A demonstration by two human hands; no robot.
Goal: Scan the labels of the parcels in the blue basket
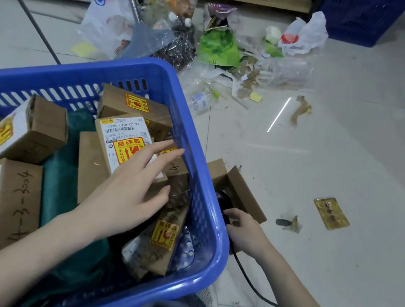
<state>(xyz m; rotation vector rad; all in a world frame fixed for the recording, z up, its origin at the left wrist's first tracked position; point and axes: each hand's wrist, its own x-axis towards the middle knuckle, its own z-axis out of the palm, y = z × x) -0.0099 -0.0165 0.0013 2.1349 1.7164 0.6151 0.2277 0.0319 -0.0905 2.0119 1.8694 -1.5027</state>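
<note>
Single head-worn wide-angle view, looking forward and down, close over blue basket (196, 152) and floor (326, 174)

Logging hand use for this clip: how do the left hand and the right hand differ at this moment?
The left hand is inside the blue basket, fingers spread open over a labelled parcel; the right hand is outside the basket, beside its wall. The left hand grips nothing, while the right hand is closed on a black corded scanner. The left hand sits higher, the right hand low near the floor. Both are bare.

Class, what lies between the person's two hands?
In the head view, the blue plastic basket's right wall stands between the left hand inside it and the right hand on the black scanner.
</note>
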